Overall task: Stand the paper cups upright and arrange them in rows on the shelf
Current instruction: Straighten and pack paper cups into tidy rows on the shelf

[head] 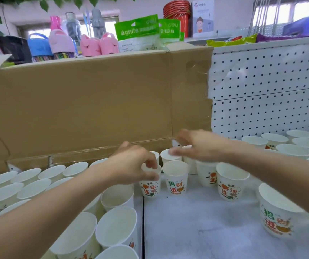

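The left hand (135, 163) had its fingers curled over the rim of a printed cup (150, 188), which stood upright on the white shelf (196, 221) a little out from the foot of the cardboard sheet (93, 101) lining the back. The right hand (202, 144) was blurred above a back cup (169, 157) closer to the cardboard. Its fingertips seemed to reach that rim, but whether they gripped it could not be told. A second printed cup (176, 176) stood just beside the held one. A packed block of cups (32, 187) filled the shelf before the cardboard's left stretch, and more upright cups (295, 150) stood past its right edge. This looked like the setting-down step, with a fresh row being started before the cardboard's right end. The next move likely called for a gentle release, with the held cup level with its neighbour, since such light cups would tip easily.
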The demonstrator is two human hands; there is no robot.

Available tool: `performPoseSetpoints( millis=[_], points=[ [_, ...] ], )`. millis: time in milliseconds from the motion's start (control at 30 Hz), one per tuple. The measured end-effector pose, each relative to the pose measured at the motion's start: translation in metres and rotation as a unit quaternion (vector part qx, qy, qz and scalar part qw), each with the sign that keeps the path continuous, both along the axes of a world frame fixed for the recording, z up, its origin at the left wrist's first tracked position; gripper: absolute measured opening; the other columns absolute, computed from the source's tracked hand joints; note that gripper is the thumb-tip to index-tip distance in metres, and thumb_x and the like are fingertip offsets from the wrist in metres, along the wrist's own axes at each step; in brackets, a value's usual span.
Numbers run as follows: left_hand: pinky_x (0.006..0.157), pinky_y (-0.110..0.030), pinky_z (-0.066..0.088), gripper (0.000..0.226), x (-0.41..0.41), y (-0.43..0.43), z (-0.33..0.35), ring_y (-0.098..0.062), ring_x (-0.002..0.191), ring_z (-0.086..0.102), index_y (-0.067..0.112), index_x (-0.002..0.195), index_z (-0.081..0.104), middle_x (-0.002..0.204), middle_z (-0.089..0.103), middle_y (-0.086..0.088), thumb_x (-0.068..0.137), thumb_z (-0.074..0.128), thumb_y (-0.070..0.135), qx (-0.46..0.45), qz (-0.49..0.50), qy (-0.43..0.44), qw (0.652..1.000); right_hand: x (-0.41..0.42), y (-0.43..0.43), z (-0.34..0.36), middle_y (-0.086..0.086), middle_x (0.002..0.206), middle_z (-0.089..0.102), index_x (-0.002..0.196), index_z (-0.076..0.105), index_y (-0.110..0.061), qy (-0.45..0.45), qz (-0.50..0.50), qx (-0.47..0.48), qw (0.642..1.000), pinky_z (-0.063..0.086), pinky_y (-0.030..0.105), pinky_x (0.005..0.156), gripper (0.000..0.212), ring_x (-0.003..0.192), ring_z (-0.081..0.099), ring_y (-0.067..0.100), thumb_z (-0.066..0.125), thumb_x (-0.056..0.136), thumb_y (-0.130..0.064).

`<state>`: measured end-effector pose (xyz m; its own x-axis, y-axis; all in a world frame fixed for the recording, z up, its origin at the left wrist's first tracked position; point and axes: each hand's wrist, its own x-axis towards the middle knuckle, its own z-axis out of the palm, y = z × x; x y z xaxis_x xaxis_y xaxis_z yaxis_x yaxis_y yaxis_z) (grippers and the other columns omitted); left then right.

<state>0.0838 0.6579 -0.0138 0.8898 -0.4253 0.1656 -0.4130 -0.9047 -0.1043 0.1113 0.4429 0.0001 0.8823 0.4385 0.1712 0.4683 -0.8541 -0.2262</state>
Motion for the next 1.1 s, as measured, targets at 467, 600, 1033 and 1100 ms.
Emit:
performPoseSetpoints(
  millis=[467,600,1033,1100],
  points=[
    [0.074,-0.032,0.046,0.019,0.038,-0.127,-0.010,-0.022,0.095,0.058,0.029,0.101,0.072,0.102,0.067,0.005,0.083,0.069,0.034,0.017,-0.098,-0.021,0.995,-0.027,-0.070,0.002,-0.010,0.081,0.069,0.075,0.068,-0.025,0.107,-0.004,-0.229,0.968,0.054,0.030,0.069,0.014,0.074,0.062,0.008,0.078,0.073,-0.035],
    [0.063,-0.027,0.043,0.009,0.037,-0.126,-0.004,-0.014,0.078,0.060,0.028,0.092,0.073,0.087,0.067,0.012,0.085,0.067,0.028,-0.017,-0.103,-0.010,0.995,-0.034,-0.078,0.006,-0.007,0.084,0.067,0.065,0.057,-0.026,0.038,-0.012,-0.216,0.976,0.053,0.028,0.069,0.021,0.077,0.060,0.009,0.069,0.083,-0.027],
    [0.073,-0.017,0.046,0.007,-0.075,-0.016,0.030,0.003,0.087,0.055,0.031,0.089,0.077,0.078,0.065,0.021,0.082,0.074,0.030,-0.134,-0.042,0.056,0.989,-0.102,-0.043,0.018,-0.015,0.084,0.058,0.093,0.067,-0.029,-0.105,0.082,-0.056,0.989,0.045,0.026,0.080,0.014,0.084,0.053,0.003,0.055,0.094,-0.037],
    [0.073,-0.018,0.047,0.009,-0.077,-0.012,0.019,0.002,0.086,0.056,0.032,0.091,0.077,0.082,0.066,0.020,0.083,0.073,0.032,-0.091,-0.031,0.056,0.994,-0.104,-0.033,0.004,-0.016,0.085,0.058,0.094,0.067,-0.029,-0.127,0.101,-0.071,0.984,0.040,0.023,0.080,0.016,0.086,0.050,0.002,0.054,0.093,-0.038]
  ],
)
